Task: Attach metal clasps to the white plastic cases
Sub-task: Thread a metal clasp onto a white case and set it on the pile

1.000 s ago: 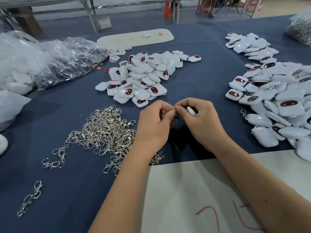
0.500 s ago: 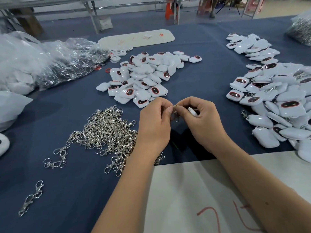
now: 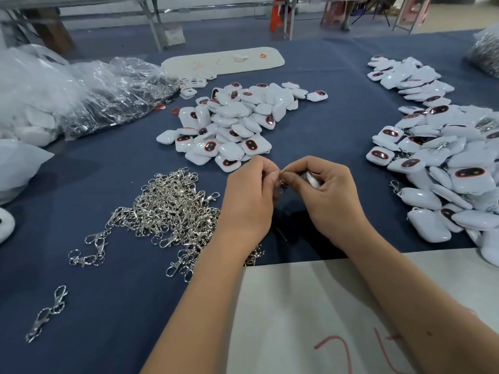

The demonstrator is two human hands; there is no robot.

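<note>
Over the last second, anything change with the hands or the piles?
Hardly anything. Both hands stay together above the cloth, fingers still pinching the clasp; the right one keeps the case. They sit slightly farther up the table than before. Clasp pile and case piles are unmoved.

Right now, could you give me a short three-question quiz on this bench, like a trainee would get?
1. True or false: the left hand and right hand both hold their grip on parts above the blue cloth.
2. Where does the loose heap of metal clasps lie? A) left of the hands B) right of the hands C) on the white board
3. Fill in: the small white thing showing in the right hand is a white ____.

Key: 1 true; 2 A; 3 case.
</note>
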